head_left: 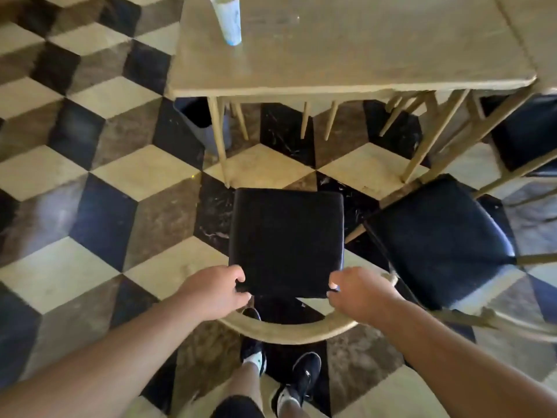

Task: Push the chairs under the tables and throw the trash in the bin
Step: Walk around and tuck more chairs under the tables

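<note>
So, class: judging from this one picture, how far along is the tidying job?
Done: nothing clearly. In hand: the left hand and right hand grip the near chair, not yet under the table. Left: the second chair and the cup on the table.

The cup [227, 18] on the table [346, 55] is cut off at the top edge, so its rim is out of view, and its print is too blurred to read. The table runs past the top edge. A dark container [196, 122] stands partly hidden behind a table leg, perhaps a bin. The second chair [443, 239] on the right is cropped by the frame edge. The near chair [286, 239] has its legs hidden beneath the seat. The left hand [215, 292] and right hand [363, 292] curl fingertips under the seat's corners, out of sight. The whole frame is slightly soft.
</note>
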Demonstrator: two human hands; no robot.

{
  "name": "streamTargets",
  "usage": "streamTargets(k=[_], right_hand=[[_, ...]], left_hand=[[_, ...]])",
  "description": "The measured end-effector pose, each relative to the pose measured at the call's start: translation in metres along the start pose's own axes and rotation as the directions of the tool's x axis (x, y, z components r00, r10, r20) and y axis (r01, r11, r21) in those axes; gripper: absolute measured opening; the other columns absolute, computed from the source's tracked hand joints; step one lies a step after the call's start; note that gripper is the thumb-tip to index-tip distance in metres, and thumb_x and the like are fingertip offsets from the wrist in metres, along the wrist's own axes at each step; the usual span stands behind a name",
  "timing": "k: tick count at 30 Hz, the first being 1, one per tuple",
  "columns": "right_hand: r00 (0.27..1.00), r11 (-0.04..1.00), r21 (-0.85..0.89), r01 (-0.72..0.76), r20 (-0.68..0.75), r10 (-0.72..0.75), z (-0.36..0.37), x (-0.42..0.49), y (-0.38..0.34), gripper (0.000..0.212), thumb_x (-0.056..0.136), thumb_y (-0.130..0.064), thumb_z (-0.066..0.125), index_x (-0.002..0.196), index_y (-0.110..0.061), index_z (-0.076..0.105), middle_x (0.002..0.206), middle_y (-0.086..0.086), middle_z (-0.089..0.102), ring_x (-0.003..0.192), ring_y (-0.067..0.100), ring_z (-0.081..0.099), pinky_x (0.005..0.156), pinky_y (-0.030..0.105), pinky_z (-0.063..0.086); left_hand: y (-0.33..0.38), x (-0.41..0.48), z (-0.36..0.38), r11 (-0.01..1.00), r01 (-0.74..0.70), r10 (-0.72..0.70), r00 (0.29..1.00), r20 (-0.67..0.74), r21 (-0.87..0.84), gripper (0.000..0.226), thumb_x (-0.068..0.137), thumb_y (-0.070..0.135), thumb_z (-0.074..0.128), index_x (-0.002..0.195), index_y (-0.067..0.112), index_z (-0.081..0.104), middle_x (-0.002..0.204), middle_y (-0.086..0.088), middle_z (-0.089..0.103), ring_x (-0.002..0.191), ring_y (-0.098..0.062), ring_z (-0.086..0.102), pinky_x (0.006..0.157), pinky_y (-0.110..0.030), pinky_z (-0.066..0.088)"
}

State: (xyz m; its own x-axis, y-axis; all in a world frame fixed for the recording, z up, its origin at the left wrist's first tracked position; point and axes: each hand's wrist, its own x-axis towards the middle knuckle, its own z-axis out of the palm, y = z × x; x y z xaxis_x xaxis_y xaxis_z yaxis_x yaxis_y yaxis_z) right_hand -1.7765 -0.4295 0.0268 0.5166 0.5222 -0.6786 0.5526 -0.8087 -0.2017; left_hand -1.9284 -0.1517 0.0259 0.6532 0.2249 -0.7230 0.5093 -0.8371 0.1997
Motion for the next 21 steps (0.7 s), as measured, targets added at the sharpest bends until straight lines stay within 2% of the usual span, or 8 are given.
streamTargets(k=[3,5,7,10,13,15,17,21], right_hand=[[0.994,1.0,0.011,0.007,0.104,-0.008,0.041,0.01,0.004,0.028,0.1,-0.055,0.051,0.103,-0.03,0.064,0.092,-0.004,0.058,0.087,0.025,0.064,0.077,0.041,0.057],[0.989,0.996,-0.043,0.078,0.13,-0.071,0.058,0.011,0.01,0.048,0.099,-0.067,0.036,0.096,-0.029,0.064,0.092,-0.003,0.062,0.088,0.024,0.063,0.081,0.043,0.054],[0.973,0.967,-0.158,0.198,0.147,-0.176,0.068,0.011,0.015,0.068,0.087,-0.081,0.019,0.101,-0.033,0.065,0.097,-0.007,0.064,0.094,0.02,0.06,0.089,0.042,0.048],[0.939,0.899,-0.296,0.323,0.222,-0.264,0.072,0.01,0.018,0.069,0.076,-0.089,0.034,0.11,-0.035,0.06,0.108,-0.01,0.066,0.108,0.019,0.057,0.1,0.044,0.041],[0.92,0.859,-0.353,0.371,0.263,-0.289,0.066,0.014,0.016,0.043,0.094,-0.063,0.057,0.124,-0.031,0.059,0.121,-0.004,0.067,0.121,0.025,0.057,0.107,0.048,0.038],[0.914,0.835,-0.39,0.389,0.278,-0.295,0.06,0.018,0.015,0.04,0.099,-0.053,0.061,0.129,-0.027,0.058,0.125,-0.001,0.067,0.123,0.028,0.057,0.107,0.048,0.038],[0.929,0.836,-0.414,0.36,0.242,-0.281,0.053,0.025,0.014,0.039,0.099,-0.052,0.061,0.127,-0.025,0.058,0.125,0.001,0.067,0.122,0.029,0.057,0.105,0.048,0.039],[0.959,0.856,-0.432,0.284,0.144,-0.246,0.037,0.049,0.016,0.04,0.096,-0.058,0.062,0.119,-0.026,0.058,0.117,0.001,0.065,0.112,0.027,0.059,0.1,0.048,0.042]], left_hand=[[-0.006,0.014,0.037,0.999,-0.024,0.022,0.998,0.053,0.048,0.047,0.093,0.069,0.056,0.126,0.036,0.06,0.104,0.015,0.066,0.09,-0.012,0.065,0.081,-0.039,0.059],[-0.007,0.019,0.051,0.988,-0.074,0.064,0.995,0.08,0.137,0.059,0.089,0.082,0.048,0.124,0.037,0.061,0.105,0.015,0.067,0.093,-0.014,0.065,0.083,-0.038,0.055],[-0.005,0.022,0.058,0.96,-0.158,0.127,0.982,0.142,0.23,0.082,0.076,0.099,0.038,0.127,0.038,0.062,0.113,0.015,0.068,0.102,-0.018,0.063,0.085,-0.04,0.048],[-0.001,0.023,0.056,0.935,-0.213,0.137,0.954,0.266,0.282,0.095,0.064,0.101,0.055,0.134,0.037,0.057,0.121,0.012,0.068,0.108,-0.021,0.062,0.084,-0.04,0.05],[0.003,0.023,0.055,0.923,-0.235,0.144,0.945,0.294,0.305,0.067,0.072,0.078,0.07,0.121,0.033,0.06,0.107,0.011,0.067,0.092,-0.018,0.064,0.081,-0.039,0.058],[0.002,0.024,0.054,0.908,-0.255,0.177,0.953,0.247,0.333,0.053,0.073,0.07,0.07,0.111,0.035,0.06,0.1,0.013,0.066,0.085,-0.016,0.064,0.074,-0.036,0.057],[-0.003,0.03,0.051,0.902,-0.257,0.209,0.963,0.17,0.347,0.048,0.074,0.067,0.069,0.11,0.038,0.061,0.101,0.014,0.067,0.087,-0.015,0.065,0.074,-0.035,0.054],[-0.009,0.052,0.031,0.893,-0.261,0.248,0.965,0.083,0.366,0.038,0.078,0.061,0.068,0.107,0.037,0.063,0.099,0.014,0.068,0.09,-0.015,0.064,0.086,-0.038,0.052]])
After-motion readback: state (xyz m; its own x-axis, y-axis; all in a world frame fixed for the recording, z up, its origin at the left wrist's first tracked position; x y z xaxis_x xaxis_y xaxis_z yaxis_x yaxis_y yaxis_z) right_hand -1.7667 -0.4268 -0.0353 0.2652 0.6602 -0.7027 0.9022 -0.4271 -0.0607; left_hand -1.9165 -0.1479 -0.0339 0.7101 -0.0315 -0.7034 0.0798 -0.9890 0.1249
